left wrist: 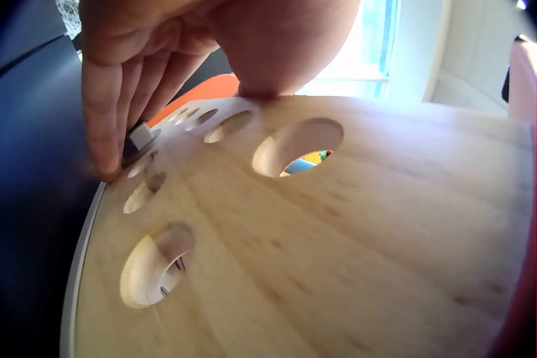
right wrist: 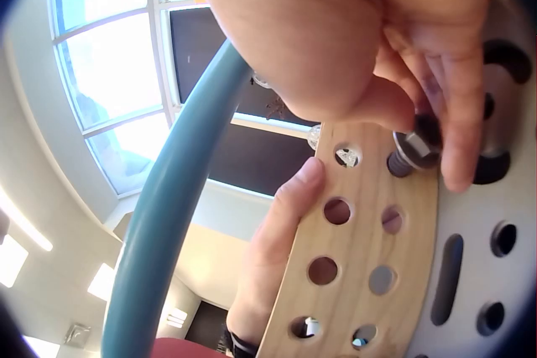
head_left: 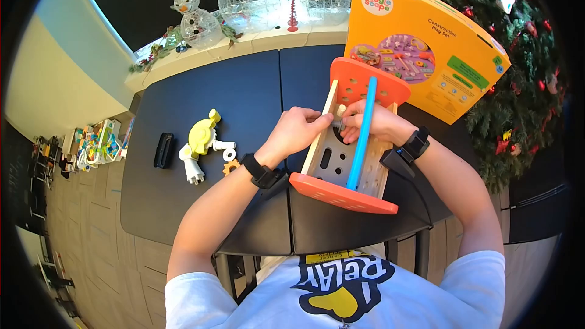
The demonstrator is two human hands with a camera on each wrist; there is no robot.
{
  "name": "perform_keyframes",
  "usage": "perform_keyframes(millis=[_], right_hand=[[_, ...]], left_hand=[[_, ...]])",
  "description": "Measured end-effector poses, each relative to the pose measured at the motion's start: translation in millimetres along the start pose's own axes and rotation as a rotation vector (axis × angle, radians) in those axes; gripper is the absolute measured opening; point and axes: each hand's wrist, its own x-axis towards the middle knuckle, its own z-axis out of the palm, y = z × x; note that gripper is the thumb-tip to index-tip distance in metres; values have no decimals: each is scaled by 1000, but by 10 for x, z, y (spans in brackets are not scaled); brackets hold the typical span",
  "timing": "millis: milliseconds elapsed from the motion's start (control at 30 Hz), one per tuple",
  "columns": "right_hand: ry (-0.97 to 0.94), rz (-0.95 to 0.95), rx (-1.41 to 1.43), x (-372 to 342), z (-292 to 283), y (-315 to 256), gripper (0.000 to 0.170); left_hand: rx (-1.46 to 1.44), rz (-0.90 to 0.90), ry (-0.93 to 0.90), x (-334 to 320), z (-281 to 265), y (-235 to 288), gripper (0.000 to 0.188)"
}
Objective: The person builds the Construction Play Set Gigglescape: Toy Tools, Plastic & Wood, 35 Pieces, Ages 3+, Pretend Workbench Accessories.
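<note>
A toy toolbox with orange-red end panels [head_left: 344, 195], holed wooden sides and a blue rod handle [head_left: 361, 140] stands on the table before me. My right hand [head_left: 376, 123] reaches inside under the handle. In the right wrist view its thumb and fingers pinch a dark grey bolt [right wrist: 417, 146], whose threaded shank points at a hole in the wooden side panel [right wrist: 357, 245]. My left hand [head_left: 298, 131] grips that panel from outside, thumb over its top edge. Its fingertips press at a small grey piece [left wrist: 141, 135] against the panel's outer face, partly hidden by the fingers.
Left on the black table [head_left: 183, 213] lie a yellow-and-white toy drill-like assembly [head_left: 201, 137], white connectors, an orange gear [head_left: 231, 167] and a black case [head_left: 164, 150]. A yellow play-set box [head_left: 426, 42] stands behind the toolbox, beside a decorated tree [head_left: 518, 85].
</note>
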Motion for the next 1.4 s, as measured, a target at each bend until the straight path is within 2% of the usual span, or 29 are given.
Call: perform_keyframes(millis=[100, 300, 500, 600, 700, 800, 900, 1100, 1200, 1300, 1400], right_hand=[[28, 14, 40, -12, 12, -34, 29], [-5, -37, -71, 40, -46, 43, 34], [-65, -9, -76, 50, -68, 55, 22], [-86, 31, -142, 77, -79, 59, 30], [-122, 12, -114, 58, -73, 15, 29], [-31, -9, -93, -34, -31, 4, 30], [-33, -16, -137, 1, -32, 31, 25], [-112, -11, -243, 13, -43, -9, 29], [-129, 36, -205, 94, -102, 59, 31], [-51, 20, 15, 4, -41, 30, 32], [-45, 43, 44, -39, -6, -27, 37]], left_hand=[[1, 7, -11, 6, -8, 5, 55], [4, 18, -6, 17, -1, -7, 55], [6, 32, -13, 17, -8, 1, 55], [3, 29, -16, 10, -9, 16, 55], [-12, 39, 7, 24, 23, -16, 55], [-5, 33, -6, 19, 0, 13, 55], [3, 34, -19, 33, 4, 2, 55], [7, 64, -15, 57, 11, -28, 53], [13, 53, -15, 59, 11, -19, 53], [5, 49, -14, 53, 15, -17, 53], [6, 43, -17, 56, 13, -11, 53]])
